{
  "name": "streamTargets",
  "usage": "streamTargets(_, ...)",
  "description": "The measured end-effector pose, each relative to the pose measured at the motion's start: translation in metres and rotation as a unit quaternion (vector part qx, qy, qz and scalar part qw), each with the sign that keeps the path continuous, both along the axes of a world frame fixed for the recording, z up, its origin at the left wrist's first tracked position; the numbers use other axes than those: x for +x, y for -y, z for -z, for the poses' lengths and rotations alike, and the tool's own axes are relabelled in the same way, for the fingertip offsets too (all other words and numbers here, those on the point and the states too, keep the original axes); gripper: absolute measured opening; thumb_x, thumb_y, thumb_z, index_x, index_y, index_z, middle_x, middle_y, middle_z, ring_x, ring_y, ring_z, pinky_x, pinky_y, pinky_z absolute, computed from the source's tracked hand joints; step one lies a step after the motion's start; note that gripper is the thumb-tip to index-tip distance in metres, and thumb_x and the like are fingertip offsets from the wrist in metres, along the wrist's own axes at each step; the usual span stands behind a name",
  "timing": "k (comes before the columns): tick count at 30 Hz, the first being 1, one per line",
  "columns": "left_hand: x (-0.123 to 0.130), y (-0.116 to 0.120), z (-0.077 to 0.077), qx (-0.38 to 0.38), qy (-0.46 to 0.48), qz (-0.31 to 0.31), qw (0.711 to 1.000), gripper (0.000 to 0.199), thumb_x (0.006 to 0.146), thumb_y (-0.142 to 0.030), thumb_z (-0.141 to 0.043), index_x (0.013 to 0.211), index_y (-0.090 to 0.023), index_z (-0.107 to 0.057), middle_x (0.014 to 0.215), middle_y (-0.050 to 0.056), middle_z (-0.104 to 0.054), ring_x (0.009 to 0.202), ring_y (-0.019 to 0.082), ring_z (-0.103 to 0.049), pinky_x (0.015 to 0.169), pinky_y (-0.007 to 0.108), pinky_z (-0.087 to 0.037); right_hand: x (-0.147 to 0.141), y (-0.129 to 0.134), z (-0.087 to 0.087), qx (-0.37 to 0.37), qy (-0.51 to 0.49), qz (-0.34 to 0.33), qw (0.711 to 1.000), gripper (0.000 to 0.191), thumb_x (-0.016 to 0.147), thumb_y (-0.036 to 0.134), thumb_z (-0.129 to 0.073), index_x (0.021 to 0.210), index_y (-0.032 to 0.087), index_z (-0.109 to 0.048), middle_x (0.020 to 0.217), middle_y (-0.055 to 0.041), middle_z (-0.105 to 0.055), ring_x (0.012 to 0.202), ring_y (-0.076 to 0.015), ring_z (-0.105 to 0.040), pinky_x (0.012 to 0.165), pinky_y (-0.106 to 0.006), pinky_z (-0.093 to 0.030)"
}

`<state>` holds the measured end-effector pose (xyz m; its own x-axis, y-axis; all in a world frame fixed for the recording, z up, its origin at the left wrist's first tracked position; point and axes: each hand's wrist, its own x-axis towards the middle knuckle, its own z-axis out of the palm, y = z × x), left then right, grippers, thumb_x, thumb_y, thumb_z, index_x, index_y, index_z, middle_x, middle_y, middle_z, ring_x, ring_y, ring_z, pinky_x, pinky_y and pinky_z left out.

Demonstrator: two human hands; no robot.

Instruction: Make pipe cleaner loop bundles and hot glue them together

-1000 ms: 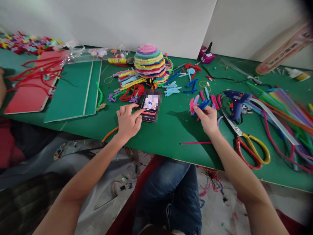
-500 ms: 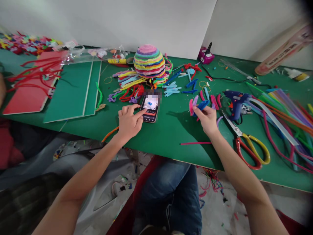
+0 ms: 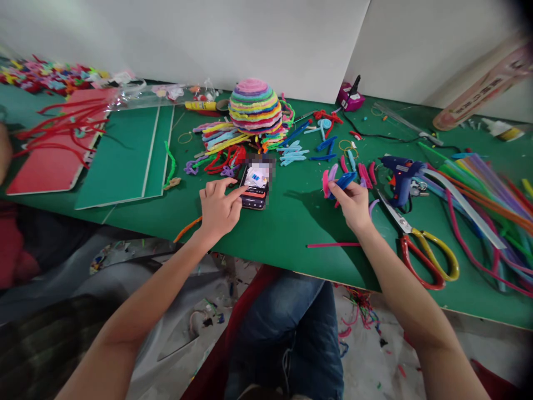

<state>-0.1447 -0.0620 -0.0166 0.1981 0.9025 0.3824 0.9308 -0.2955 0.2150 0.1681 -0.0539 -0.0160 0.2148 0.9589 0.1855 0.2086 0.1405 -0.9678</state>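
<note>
Your left hand [image 3: 220,210] stretches over the lower part of a phone [image 3: 255,194], its fingers spread and empty, the index finger at the screen, though whether the tip presses or hovers cannot be told. The phone lies on the green surface [image 3: 278,239] in front of you, its upper right edge masked by a blurred patch; the screen shows blue shapes on white, its lettering too small to read. Your right hand [image 3: 353,204] pinches a blue fuzzy piece [image 3: 345,179] between thumb and fingers, the part in the grip concealed. Pink and purple pieces [image 3: 326,182] show at your fingertips; whether they are joined to the blue one is unclear. A thin magenta stem [image 3: 333,245] runs behind your right forearm, its far end hidden. To the right, a blue glue gun [image 3: 402,173] lies near scissors [image 3: 402,222] with red and yellow handles. Behind the phone, a striped dome [image 3: 255,108] partly covers coloured stems [image 3: 222,139]. At far left, another person's arm [image 3: 4,153] is cut off by the frame.
</note>
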Motion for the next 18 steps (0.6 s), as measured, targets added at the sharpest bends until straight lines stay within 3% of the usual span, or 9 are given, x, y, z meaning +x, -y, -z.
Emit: streamTargets(18,0.0009,0.0006,-0.0013,-0.012,-0.001,-0.005,1.0,0.039,0.088,-0.024,-0.043,0.114,-0.03,-0.071,0.121,0.009,-0.061,0.109,0.031,-0.048,0.084,0.046,-0.034,-0.0005,0.0008,0.0,0.007,0.001,-0.005,1.0,0.033,0.073,0.05,-0.071,0.067,0.019,-0.065,0.052,0.0047,-0.045,0.05,-0.0072,-0.04,0.048,-0.023,-0.035)
